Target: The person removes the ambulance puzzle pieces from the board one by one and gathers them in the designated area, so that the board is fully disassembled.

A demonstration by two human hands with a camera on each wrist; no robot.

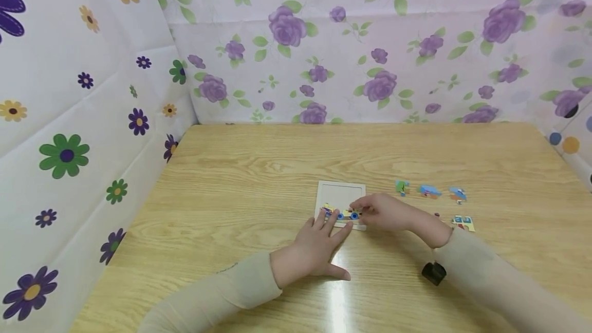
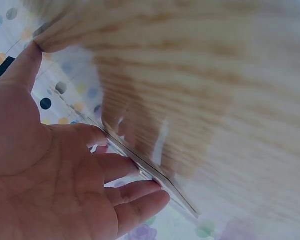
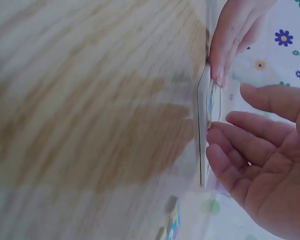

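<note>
A small white puzzle tray (image 1: 341,192) lies flat on the table, its lower part filled with joined vehicle-picture jigsaw pieces (image 1: 353,215). My left hand (image 1: 314,251) rests its spread fingertips on the joined pieces at the tray's near side, thumb held away on the table. At the tray's right edge, the fingertips of my right hand (image 1: 386,214) touch the pieces. In the right wrist view, the thumb of that right hand (image 3: 270,165) stands apart from its bent fingers, and no piece shows between them. The left wrist view shows the left fingers along the tray edge (image 2: 155,172).
Right of the tray lie loose jigsaw pieces: a green one (image 1: 402,187), a blue one (image 1: 429,191), a blue-orange one (image 1: 458,194) and a yellow one (image 1: 463,223). Another is partly hidden by the right wrist. Flowered cloths hang behind and left of the wooden table (image 1: 240,168).
</note>
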